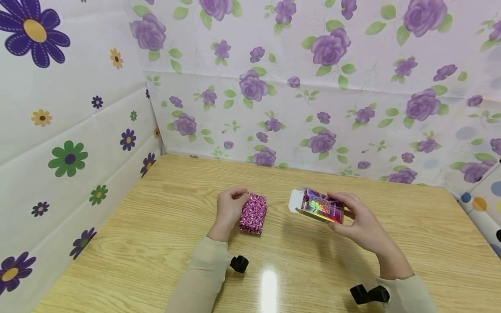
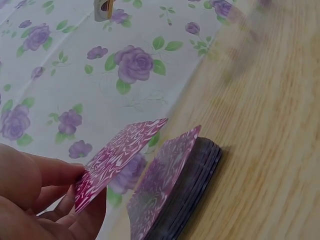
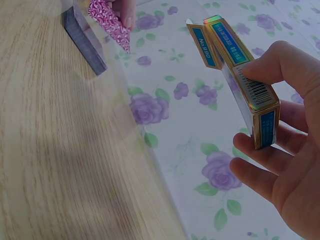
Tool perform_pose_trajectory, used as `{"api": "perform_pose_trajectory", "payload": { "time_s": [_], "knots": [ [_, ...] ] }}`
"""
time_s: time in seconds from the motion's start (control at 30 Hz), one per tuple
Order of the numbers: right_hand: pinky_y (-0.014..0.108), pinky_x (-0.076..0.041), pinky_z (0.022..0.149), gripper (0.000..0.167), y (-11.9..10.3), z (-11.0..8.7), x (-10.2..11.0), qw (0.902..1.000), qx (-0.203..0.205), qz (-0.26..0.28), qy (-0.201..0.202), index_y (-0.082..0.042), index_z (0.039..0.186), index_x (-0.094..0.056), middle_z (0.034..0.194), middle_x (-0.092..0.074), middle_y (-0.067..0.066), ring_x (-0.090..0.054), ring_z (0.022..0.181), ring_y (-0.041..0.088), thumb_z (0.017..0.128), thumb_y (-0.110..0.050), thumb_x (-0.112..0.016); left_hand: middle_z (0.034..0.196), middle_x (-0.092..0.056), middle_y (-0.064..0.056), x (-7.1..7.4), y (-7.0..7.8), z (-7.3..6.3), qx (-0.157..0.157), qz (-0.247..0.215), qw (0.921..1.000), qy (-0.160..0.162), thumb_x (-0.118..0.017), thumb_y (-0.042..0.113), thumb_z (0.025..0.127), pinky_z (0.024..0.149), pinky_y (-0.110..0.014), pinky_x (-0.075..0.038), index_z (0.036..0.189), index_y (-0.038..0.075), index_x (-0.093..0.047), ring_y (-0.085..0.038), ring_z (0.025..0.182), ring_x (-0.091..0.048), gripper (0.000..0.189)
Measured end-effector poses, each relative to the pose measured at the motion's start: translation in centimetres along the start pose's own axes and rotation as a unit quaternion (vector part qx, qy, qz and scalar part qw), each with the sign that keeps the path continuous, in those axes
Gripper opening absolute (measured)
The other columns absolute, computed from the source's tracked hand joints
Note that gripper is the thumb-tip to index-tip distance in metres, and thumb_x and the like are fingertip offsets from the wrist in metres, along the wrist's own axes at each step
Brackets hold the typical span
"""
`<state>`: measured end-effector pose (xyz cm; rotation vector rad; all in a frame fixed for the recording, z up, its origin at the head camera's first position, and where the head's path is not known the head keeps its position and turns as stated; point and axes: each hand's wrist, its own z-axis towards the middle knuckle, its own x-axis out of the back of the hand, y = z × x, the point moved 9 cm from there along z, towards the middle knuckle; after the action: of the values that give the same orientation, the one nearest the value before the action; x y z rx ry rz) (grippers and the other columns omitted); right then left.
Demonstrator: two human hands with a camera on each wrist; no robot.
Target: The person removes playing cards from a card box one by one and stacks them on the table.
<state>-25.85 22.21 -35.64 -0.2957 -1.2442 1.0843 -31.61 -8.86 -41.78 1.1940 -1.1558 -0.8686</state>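
Left hand: the left hand (image 1: pixel 231 208) is seen left of centre on the table, fingers curled on the far left edge of the deck; in the left wrist view a single card (image 2: pixel 117 159) is pinched between thumb and fingertips and lifted at a tilt.
Deck: a deck of cards (image 1: pixel 253 213) with a magenta-and-white patterned back is laid flat on the table, just right of the left hand; its stacked dark edges are shown in the left wrist view (image 2: pixel 187 192).
Lifted card: raised clear of the deck at its free end; whether the held end touches the deck cannot be told.
Right hand: the right hand (image 1: pixel 362 224) is wrapped round the card box, thumb on one narrow side, fingers on the other.
Card box: a holographic card box (image 1: pixel 318 205) is held above the table, right of the deck and apart from it; its flap (image 3: pixel 199 42) is open at the left end, pointed toward the deck.
Table: a light wood-grain table (image 1: pixel 164 234) is noted under both hands.
Surround: floral sheeting (image 1: pixel 332 87) with purple roses is hung at the far side; flower-print sheeting (image 1: pixel 66 130) at the left.
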Motion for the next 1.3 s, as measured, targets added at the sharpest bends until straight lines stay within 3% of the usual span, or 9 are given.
{"api": "perform_pose_trajectory", "payload": {
  "time_s": [0.37, 0.77, 1.0, 1.3],
  "knots": [
    [0.006, -0.042, 0.089, 0.065, 0.01, -0.07, 0.0, 1.0, -0.001, 0.0, -0.001, -0.009, 0.137, -0.047, 0.129, -0.048, 0.006, -0.044, 0.111, -0.001, 0.078, 0.001, -0.072, 0.097, -0.066, -0.012, -0.08, -0.45, 0.22, -0.009, 0.051, 0.9986, -0.01, -0.065, 0.008, 0.087, 0.068, -0.021, -0.046, 0.103, 0.002, -0.071, -0.018, 0.086, -0.057, 0.018],
    [0.006, -0.042, 0.089, 0.065, -0.12, -0.03, 0.01, 1.0, 0.001, -0.003, -0.001, -0.004, 0.136, -0.046, 0.13, -0.048, 0.007, -0.045, 0.11, -0.002, 0.078, 0.002, -0.073, 0.084, -0.065, -0.01, -0.37, 0.05, 0.2, -0.072, 0.136, 0.988, 0.006, -0.064, 0.007, 0.087, 0.061, -0.023, -0.045, 0.095, 0.002, -0.07, -0.018, 0.075, -0.057, 0.011],
    [0.006, -0.042, 0.089, 0.065, 0.0, -0.09, -0.11, 1.0, -0.004, -0.006, -0.005, -0.012, 0.138, -0.046, 0.13, -0.048, 0.006, -0.045, 0.111, -0.002, 0.079, -0.001, -0.073, 0.082, -0.065, -0.01, -0.37, 0.3, -0.07, -0.083, 0.156, 0.9842, 0.014, -0.063, 0.004, 0.086, 0.061, -0.025, -0.046, 0.094, 0.001, -0.069, -0.019, 0.074, -0.058, 0.01],
    [0.007, -0.042, 0.089, 0.065, -0.09, 0.0, -0.18, 0.9999, -0.005, -0.008, -0.004, -0.01, 0.137, -0.047, 0.129, -0.049, 0.006, -0.045, 0.11, -0.001, 0.078, 0.001, -0.073, 0.081, -0.064, -0.01, -0.51, 0.21, 0.07, -0.092, 0.171, 0.9807, 0.02, -0.062, 0.003, 0.085, 0.065, -0.028, -0.048, 0.094, 0.0, -0.068, -0.02, 0.074, -0.058, 0.011]
  ]
}}
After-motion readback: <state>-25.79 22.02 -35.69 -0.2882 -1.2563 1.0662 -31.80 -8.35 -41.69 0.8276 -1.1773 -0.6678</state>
